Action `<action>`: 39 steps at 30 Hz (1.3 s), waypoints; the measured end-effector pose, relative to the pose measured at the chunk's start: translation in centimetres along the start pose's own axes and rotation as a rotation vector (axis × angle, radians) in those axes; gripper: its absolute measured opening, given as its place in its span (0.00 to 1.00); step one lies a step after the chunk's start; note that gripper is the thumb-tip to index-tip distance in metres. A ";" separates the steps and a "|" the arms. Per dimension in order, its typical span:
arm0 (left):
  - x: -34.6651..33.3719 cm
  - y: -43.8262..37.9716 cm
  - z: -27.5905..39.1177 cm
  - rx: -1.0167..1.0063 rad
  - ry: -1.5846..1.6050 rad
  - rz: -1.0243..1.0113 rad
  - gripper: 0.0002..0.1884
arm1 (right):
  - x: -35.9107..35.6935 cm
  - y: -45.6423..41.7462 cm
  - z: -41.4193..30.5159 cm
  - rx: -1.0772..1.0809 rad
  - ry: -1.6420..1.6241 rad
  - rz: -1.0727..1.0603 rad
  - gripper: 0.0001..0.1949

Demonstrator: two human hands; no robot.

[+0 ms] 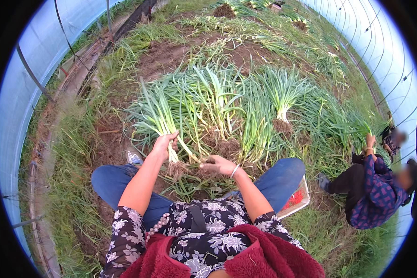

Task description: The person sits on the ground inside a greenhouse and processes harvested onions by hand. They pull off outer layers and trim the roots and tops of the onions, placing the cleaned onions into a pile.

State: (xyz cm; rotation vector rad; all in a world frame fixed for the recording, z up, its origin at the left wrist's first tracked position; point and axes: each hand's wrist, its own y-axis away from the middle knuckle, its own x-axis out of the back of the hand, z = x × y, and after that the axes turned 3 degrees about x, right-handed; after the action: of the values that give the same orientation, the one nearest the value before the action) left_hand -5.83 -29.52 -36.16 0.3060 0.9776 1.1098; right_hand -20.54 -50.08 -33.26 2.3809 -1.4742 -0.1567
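Note:
A small bunch of long green-leaved alliums, like leeks or green onions, is gripped around its pale stems by my left hand. Its brown roots hang below the fist. My right hand is just right of those roots, its fingers at the lower end of a stem that slants down from the bunch; whether they pinch it is unclear. Beyond both hands lies a broad pile of the same plants, roots towards me. A separate bundle stands out at the pile's right, with soil on its roots.
A white plastic crate with red items is beside my right knee. At the right, a co-worker sits holding similar plants, with another person beyond. Grass and plastic greenhouse walls flank the soil. More bundles lie farther off.

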 end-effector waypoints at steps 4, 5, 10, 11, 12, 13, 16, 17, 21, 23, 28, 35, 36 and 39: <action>-2.7 0.6 -1.9 0.070 -0.131 -0.049 0.04 | -1.4 -3.0 -0.3 -0.009 -0.172 0.152 0.16; -3.0 0.5 -2.1 0.077 -0.159 -0.038 0.04 | -1.7 -4.1 0.9 -0.052 -0.267 0.194 0.16; -2.2 0.9 0.1 -0.084 -0.189 0.066 0.05 | -2.3 -2.4 -0.7 -0.010 0.042 0.145 0.18; -1.6 0.7 0.7 -0.102 -0.154 0.103 0.04 | -2.4 -1.9 -0.9 -0.002 0.253 0.195 0.18; -1.5 0.3 1.2 -0.118 -0.114 0.125 0.04 | -2.4 -1.0 -0.9 -0.001 0.473 0.252 0.18; -1.3 0.1 1.6 -0.134 -0.074 0.148 0.04 | -2.5 -0.2 -1.1 0.002 0.693 0.307 0.18; -1.7 -0.1 1.7 -0.122 -0.007 0.119 0.04 | -3.4 -0.1 -1.9 0.054 0.834 0.529 0.17; -1.9 -0.2 1.3 -0.117 0.038 0.096 0.06 | -3.3 0.1 -2.3 0.069 0.848 0.583 0.16; -1.9 -0.1 -0.8 0.031 0.008 -0.096 0.14 | -2.7 -0.3 -3.6 0.015 0.626 0.716 0.18; -2.4 0.1 -2.1 0.055 0.088 -0.161 0.17 | -3.4 -0.9 -4.4 -0.078 0.934 0.526 0.19; -3.2 1.7 -2.8 -0.014 0.089 -0.014 0.08 | -5.3 -1.6 -2.1 0.079 0.916 0.551 0.22; -2.6 2.0 2.7 -0.300 0.252 -0.073 0.08 | 3.7 1.0 -0.4 0.196 -0.290 1.002 0.17; -3.4 2.5 2.1 -0.287 0.179 -0.048 0.07 | 3.5 0.6 -0.4 0.140 -0.162 0.926 0.19; -7.2 3.3 -1.5 -0.264 0.058 -0.049 0.09 | 0.4 -3.1 -1.5 0.163 -0.393 0.392 0.29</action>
State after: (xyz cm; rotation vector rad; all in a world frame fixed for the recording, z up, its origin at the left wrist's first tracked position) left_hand -9.76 -34.57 -31.19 0.0358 0.8721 1.1923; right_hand -17.34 -48.83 -32.85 2.2084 -2.1794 -0.4410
